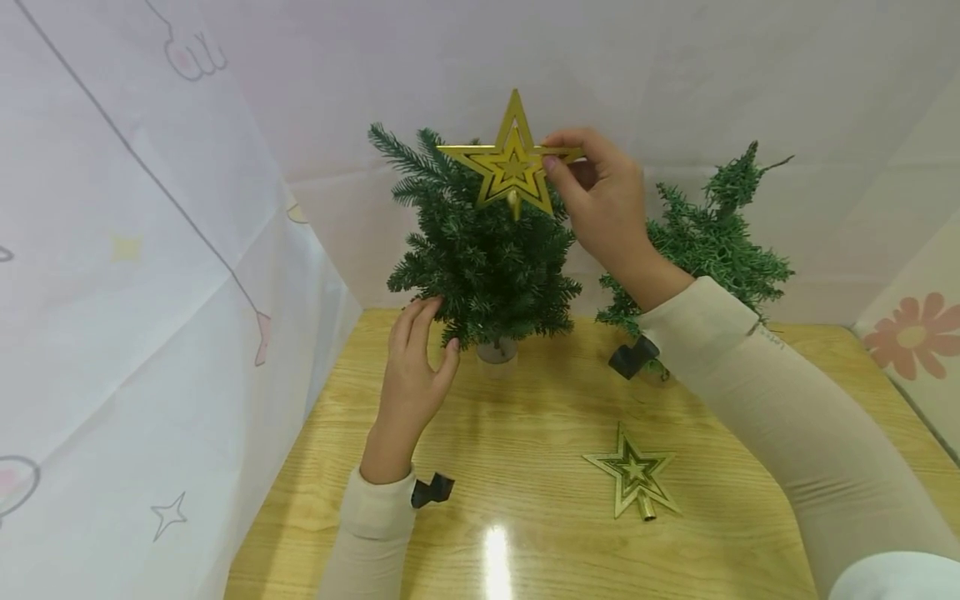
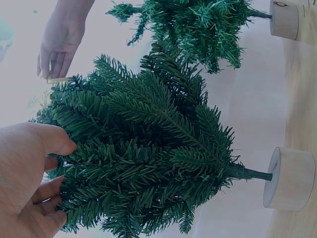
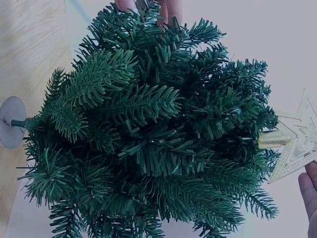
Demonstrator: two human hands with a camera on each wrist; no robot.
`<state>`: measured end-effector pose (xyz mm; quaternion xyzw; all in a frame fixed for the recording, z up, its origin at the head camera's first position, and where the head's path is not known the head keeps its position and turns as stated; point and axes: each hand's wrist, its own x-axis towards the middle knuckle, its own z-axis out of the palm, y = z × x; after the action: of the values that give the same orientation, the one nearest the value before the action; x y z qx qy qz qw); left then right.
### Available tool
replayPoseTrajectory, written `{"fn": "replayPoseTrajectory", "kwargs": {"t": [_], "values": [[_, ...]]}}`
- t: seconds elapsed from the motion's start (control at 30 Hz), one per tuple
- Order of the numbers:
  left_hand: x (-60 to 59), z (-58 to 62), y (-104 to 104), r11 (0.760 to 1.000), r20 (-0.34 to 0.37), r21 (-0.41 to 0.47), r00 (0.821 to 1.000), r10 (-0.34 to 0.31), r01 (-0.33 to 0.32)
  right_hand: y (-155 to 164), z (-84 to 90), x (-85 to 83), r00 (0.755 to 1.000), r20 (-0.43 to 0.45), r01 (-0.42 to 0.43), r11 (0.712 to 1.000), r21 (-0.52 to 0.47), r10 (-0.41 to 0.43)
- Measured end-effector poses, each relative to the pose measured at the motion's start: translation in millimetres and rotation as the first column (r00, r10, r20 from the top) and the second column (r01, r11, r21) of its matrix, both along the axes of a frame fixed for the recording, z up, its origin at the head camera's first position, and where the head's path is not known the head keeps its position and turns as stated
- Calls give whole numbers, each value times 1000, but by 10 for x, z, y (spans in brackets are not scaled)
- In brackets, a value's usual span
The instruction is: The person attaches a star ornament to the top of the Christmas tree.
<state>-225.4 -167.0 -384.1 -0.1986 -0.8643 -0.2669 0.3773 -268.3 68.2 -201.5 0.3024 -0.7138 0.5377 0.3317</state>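
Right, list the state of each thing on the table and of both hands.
Near tree: upright on its wooden base, gold star at its tip.
Gold star: upright on the treetop, pinched by the right hand.
Second star: lying flat on the table.
Far tree: upright, bare top.
Left hand: fingers relaxed, touching the near tree's lower branches.

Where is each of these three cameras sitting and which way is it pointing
Head: on the person's head, looking forward and down at the table; shows both sleeved arms, left hand at the small tree, right hand holding the gold star at its top.
Left wrist: looks from that wrist across the sideways-appearing tree; shows the left hand's fingers.
Right wrist: looks along the tree toward its base; shows the right hand's fingertips.
Shared: all three show this tree; the head and right wrist views show the star.
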Motion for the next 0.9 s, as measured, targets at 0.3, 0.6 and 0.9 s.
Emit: {"fn": "replayPoseTrajectory", "kwargs": {"t": [0.3, 0.6, 0.9], "values": [[13, 8, -3, 1000, 6, -1, 1000, 3, -3, -6, -9, -3, 1000, -13, -3, 1000, 11, 3], [10, 8, -3, 1000, 7, -3, 1000, 5, -5, -6, -21, -5, 1000, -17, 18, 999, 27, -18], [4, 4, 3, 1000, 4, -3, 1000, 4, -4, -1, -26, -12, 1000, -10, 24, 999, 29, -24]]}}
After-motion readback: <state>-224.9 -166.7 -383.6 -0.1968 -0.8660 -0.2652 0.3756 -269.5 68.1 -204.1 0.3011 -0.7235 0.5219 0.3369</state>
